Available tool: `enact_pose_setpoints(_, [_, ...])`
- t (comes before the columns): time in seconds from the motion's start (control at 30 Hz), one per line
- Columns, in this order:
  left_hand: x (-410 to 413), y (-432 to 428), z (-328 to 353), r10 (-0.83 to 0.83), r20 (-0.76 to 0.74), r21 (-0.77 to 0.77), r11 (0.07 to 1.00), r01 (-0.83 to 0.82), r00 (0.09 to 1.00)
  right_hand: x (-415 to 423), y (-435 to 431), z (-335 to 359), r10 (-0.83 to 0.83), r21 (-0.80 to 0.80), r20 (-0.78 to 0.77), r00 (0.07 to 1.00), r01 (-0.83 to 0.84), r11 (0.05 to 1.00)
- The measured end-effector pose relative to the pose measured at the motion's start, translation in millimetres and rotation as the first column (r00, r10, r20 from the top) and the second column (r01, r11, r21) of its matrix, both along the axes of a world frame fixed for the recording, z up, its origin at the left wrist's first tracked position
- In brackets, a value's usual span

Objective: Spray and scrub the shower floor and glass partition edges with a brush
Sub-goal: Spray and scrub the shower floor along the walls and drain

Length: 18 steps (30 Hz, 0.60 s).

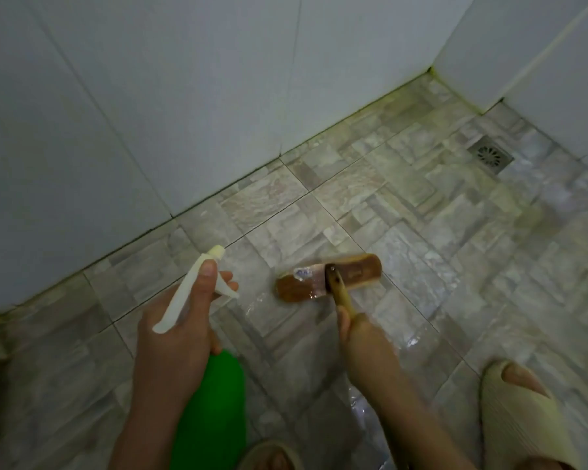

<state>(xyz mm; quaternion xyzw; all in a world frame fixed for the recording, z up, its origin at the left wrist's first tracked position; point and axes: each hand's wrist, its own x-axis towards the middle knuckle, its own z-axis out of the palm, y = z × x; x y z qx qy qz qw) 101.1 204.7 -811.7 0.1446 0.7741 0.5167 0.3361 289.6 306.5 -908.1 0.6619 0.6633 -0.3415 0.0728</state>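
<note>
Left hand grips green spray bottle; right hand holds brush handle, head apparently touching wet floor.

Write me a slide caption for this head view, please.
Left hand holds a green spray bottle while the right hand grips a wooden brush on the tiled shower floor.

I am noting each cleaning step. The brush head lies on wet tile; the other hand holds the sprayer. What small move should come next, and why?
Probably a short scrubbing stroke: the right hand grips the handle, and the brush head lies flat on the floor, which glistens wet around it. The left hand holds the spray bottle, so more spray seems unneeded.
</note>
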Motion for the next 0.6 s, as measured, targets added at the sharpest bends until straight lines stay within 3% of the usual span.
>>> enact_pose_setpoints(0.2, [9, 11, 3, -0.056, -0.008, 0.041, 0.998, 0.056, 0.998, -71, 123, -13, 0.110, 0.133, -0.082, 0.991, -0.099, 0.986])
enact_pose_setpoints(0.27, [12, 14, 2, -0.072, -0.011, 0.047, 0.996, 0.073, 0.997, -43, 99, -17, 0.064, 0.106, -0.048, 0.997, -0.059, 0.993])
enact_pose_setpoints(0.4, [17, 22, -2, -0.104, 0.011, 0.040, 0.994, 0.104, 0.994, 15, 12, -1, -0.173, -0.036, -0.032, 0.984, 0.172, 0.984])
enact_pose_setpoints(0.53, [21, 28, -3, -0.127, 0.026, 0.041, 0.991, 0.126, 0.992, -31, 105, -10, 0.008, 0.117, -0.005, 1.000, -0.007, 0.993])
enact_pose_setpoints(0.6, [23, 30, -3, -0.113, 0.037, 0.057, 0.992, 0.111, 0.993, -44, 152, -9, 0.004, 0.135, -0.039, 0.999, 0.002, 0.991])
